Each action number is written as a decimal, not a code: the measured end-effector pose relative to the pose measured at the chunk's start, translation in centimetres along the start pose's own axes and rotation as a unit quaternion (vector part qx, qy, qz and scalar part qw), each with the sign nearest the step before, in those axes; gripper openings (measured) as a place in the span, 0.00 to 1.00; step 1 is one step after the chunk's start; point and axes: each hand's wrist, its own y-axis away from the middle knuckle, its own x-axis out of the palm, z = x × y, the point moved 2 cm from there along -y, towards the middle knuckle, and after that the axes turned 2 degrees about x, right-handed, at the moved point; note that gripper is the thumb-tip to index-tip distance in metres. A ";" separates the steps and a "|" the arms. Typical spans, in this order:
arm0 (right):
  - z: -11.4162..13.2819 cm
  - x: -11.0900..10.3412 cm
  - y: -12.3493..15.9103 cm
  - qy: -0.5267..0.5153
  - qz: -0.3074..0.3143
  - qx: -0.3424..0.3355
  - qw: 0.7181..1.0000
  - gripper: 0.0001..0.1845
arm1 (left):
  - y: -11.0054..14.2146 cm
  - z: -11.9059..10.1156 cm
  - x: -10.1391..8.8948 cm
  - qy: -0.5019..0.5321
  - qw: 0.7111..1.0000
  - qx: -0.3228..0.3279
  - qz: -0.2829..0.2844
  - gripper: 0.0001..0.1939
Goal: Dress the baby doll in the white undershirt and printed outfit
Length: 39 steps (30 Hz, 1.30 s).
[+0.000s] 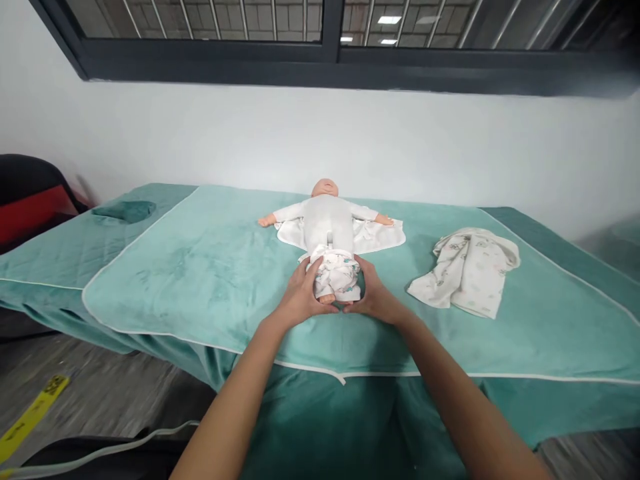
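Note:
A baby doll [327,217] with a white cloth body lies on its back, arms spread, its head toward the wall. White patterned baby pants [339,273] are bunched around its legs, and a foot [327,299] shows at the lower end. My left hand [301,293] curls around the left side of the pants. On the opposite side my right hand [374,293] grips them, with its thumb near the left one below the feet. Part of each hand's fingers is hidden by the cloth. A white garment [387,235] lies spread out beneath the doll.
A patterned baby garment [470,270] lies loosely folded to the right. The green bed cover [190,267] has a white-edged front and a face hole [125,211] at the left. Behind are a wall and a barred window; a black and red chair [37,200] stands left.

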 end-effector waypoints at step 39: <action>5.4 -2.1 2.6 -0.330 0.127 0.210 0.912 0.19 | 2.3 -9.5 -3.7 0.248 0.955 -0.161 0.020 0.26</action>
